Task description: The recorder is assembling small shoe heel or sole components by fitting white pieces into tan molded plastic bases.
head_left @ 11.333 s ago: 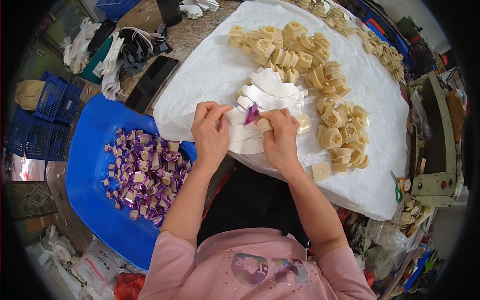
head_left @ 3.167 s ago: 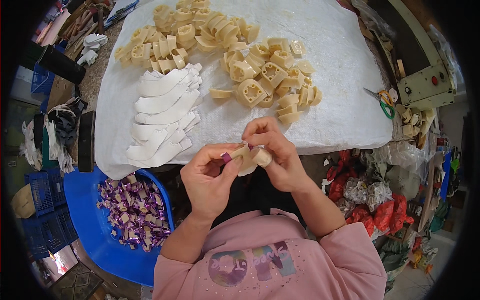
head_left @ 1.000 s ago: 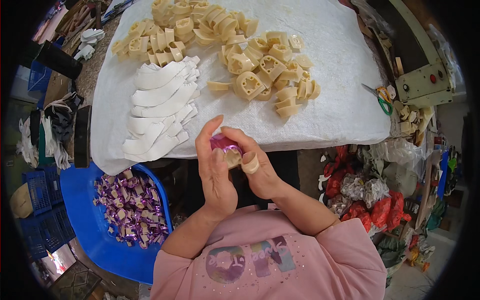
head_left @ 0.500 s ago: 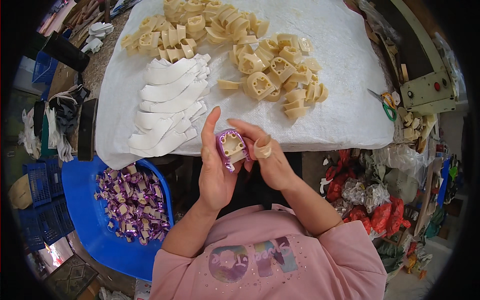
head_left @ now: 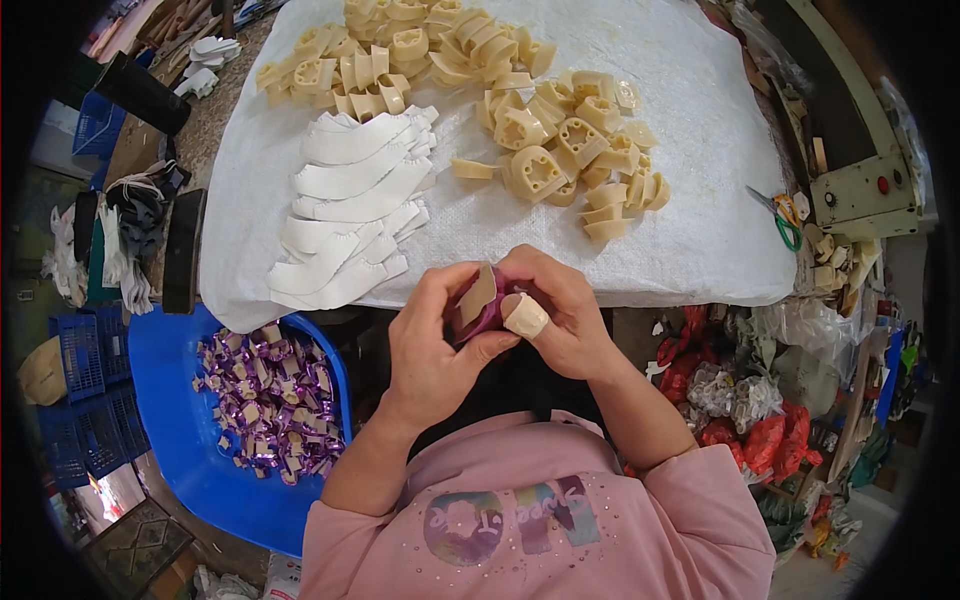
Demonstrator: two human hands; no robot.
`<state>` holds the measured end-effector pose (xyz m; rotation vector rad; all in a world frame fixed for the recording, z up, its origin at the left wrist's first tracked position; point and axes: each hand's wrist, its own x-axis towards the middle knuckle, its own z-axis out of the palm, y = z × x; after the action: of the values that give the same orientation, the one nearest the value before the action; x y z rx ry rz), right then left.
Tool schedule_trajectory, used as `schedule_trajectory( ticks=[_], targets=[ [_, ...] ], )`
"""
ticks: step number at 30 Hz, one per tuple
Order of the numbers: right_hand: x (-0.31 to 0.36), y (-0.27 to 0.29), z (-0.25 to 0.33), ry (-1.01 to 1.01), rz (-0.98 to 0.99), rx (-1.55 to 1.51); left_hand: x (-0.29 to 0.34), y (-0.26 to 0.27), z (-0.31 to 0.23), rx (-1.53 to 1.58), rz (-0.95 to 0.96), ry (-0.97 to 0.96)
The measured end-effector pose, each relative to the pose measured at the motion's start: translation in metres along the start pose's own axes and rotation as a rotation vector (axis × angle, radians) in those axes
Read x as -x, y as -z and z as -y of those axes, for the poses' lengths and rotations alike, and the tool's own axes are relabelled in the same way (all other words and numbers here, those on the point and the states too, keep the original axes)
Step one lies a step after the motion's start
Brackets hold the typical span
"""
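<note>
Both hands meet just in front of the table edge, around a beige shoe heel (head_left: 478,299) covered in shiny purple material. My left hand (head_left: 428,335) has its fingers curled round the heel's left side, thumb bent in toward the right thumb. From the other side my right hand (head_left: 560,310) grips it, its thumb wrapped in a cream tape (head_left: 526,316). The heel is tilted, with a flat tan face showing; fingers hide much of it. Beyond the hands, overlapping white curved cover pieces (head_left: 345,180) lie left of a pile of bare beige plastic heels (head_left: 540,172).
A blue tub (head_left: 175,425) at lower left holds many purple-covered heels (head_left: 275,395). More beige heels (head_left: 400,45) are heaped on the white-sheeted table (head_left: 690,150). Green-handled scissors (head_left: 785,225) lie at its right edge, near a machine (head_left: 865,195). Red plastic bags (head_left: 775,440) sit at lower right.
The heel has been turned from its socketed top face to a flat tan face. Both hands have closed more tightly around it, and the left fingers, stretched out before, are curled now.
</note>
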<state>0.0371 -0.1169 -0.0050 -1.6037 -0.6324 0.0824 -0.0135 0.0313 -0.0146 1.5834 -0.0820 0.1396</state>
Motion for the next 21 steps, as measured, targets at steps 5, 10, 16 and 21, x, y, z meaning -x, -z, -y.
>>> schedule_trajectory(
  ticks=[5, 10, 16, 21],
  targets=[
    [-0.004, 0.006, -0.013, -0.421, 0.073, -0.862, -0.002, 0.013, -0.012, -0.249, 0.028, -0.102],
    [-0.010, 0.015, -0.013, -0.433, 0.180, -0.692, -0.003, 0.007, -0.024, -0.374, 0.009, -0.175],
    [0.000, 0.009, -0.014, -0.107, 0.153, 0.090, -0.009, -0.002, -0.018, -0.463, -0.053, -0.285],
    [0.003, 0.007, -0.014, -0.291, 0.038, -0.503, -0.009, -0.004, -0.012, -0.471, -0.077, -0.350]
  ],
)
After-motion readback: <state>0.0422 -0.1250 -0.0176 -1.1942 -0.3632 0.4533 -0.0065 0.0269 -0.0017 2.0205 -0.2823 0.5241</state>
